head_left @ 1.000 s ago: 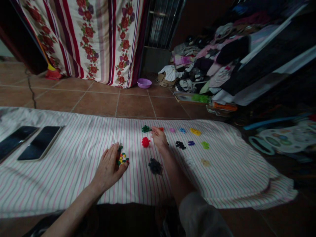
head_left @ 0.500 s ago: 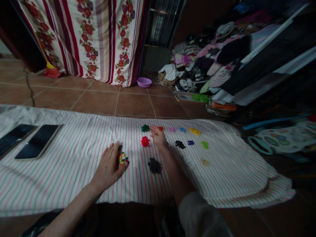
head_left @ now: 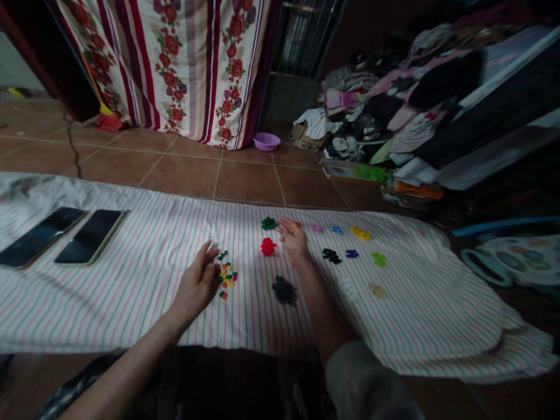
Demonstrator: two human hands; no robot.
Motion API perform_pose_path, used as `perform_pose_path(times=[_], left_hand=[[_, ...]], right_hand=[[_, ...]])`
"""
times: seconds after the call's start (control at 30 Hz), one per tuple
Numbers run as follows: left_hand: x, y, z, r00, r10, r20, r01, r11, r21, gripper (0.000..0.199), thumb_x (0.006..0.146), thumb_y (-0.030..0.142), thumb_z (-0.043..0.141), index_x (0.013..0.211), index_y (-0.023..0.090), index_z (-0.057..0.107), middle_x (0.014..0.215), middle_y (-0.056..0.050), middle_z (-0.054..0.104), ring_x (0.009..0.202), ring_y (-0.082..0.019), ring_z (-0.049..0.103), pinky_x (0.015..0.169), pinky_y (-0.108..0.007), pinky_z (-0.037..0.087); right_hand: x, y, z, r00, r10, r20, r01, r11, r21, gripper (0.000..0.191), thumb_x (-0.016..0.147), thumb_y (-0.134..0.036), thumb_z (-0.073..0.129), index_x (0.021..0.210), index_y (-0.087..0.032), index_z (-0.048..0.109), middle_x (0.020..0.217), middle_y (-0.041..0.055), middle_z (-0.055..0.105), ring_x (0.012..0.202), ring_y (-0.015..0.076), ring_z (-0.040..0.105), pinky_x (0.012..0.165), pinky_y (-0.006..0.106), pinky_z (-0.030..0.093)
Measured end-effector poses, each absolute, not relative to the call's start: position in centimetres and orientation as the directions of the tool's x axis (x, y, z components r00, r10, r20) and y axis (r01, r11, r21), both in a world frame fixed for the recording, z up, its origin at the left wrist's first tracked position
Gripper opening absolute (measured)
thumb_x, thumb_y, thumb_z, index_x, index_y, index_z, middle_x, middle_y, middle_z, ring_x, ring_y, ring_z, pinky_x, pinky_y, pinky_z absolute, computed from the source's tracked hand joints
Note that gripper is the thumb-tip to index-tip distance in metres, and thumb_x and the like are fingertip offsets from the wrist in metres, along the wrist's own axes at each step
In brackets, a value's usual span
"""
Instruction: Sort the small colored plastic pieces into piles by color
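My left hand point(head_left: 198, 280) is at the left edge of a loose pile of small mixed pieces point(head_left: 227, 277) in yellow, red, orange and green. Its fingers are apart and slightly bent, and no held piece shows. My right hand point(head_left: 296, 242) hovers between a dark green cluster point(head_left: 269, 223) and an orange cluster point(head_left: 298, 224), which it partly covers. Its fingers reach leftward, loosely spread; nothing can be made out in them. Just left of that wrist lies a red cluster point(head_left: 268, 247), with a dark grey heap point(head_left: 284, 290) nearer to me.
On the striped cloth point(head_left: 144, 291), further small heaps lie to the right: pink point(head_left: 317, 228), blue point(head_left: 336, 230), yellow point(head_left: 361, 233), black point(head_left: 331, 256), purple point(head_left: 352, 254), lime point(head_left: 378, 259), white point(head_left: 349, 289) and beige point(head_left: 377, 290). Two phones point(head_left: 90, 236) lie left.
My left hand has drawn back from the mixed pieces, uncovering more of them, which now look more spread out. My right hand stays by the green cluster. The whole view has shifted slightly.
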State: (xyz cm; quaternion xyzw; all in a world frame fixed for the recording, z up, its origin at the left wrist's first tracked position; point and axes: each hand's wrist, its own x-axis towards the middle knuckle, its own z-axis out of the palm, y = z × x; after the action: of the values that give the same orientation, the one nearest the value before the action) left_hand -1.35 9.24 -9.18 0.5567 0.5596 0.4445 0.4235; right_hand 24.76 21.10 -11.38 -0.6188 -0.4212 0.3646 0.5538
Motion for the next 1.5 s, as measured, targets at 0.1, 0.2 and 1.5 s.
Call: perform_pose_path(times=[0.1,0.2,1.5], left_hand=[[-1.5,9.4,-9.1,-0.07,0.997,-0.041,0.155,0.051,0.987,0.053,0.087,0.031,0.044,0.14,0.024,0.04,0.129,-0.011,0.062,0.107,-0.019,0.063,0.09,-0.039,0.053],[-1.6,9.5,-9.0,-0.063,0.997,-0.04,0.202,0.052,0.978,0.053,0.085,0.028,0.045,0.138,0.02,0.042,0.127,-0.011,0.063,0.11,-0.019,0.062,0.095,-0.04,0.05],[-0.6,11.7,-7.1,0.209,0.946,0.247,0.78,-0.314,0.541,0.032,0.087,0.02,0.039,0.095,0.02,0.07,0.102,-0.008,0.069,0.101,-0.023,0.058,0.092,-0.04,0.05]], right_hand=[[23.8,20.4,-9.8,0.428,0.88,0.206,0.23,0.114,-0.967,0.035,0.075,-0.026,0.052,0.106,-0.019,0.065,0.105,0.0086,0.069,0.088,0.0185,0.065,0.078,0.033,0.053],[21.6,18.9,-8.1,0.319,0.886,0.337,0.337,0.226,-0.914,0.028,0.081,-0.033,0.053,0.101,-0.019,0.068,0.095,0.006,0.07,0.085,0.0169,0.064,0.078,0.03,0.053],[23.4,21.2,-10.9,0.342,0.932,0.121,0.286,0.02,-0.958,0.022,0.072,-0.02,0.059,0.092,-0.019,0.067,0.091,0.0049,0.073,0.086,0.0179,0.07,0.084,0.034,0.056]])
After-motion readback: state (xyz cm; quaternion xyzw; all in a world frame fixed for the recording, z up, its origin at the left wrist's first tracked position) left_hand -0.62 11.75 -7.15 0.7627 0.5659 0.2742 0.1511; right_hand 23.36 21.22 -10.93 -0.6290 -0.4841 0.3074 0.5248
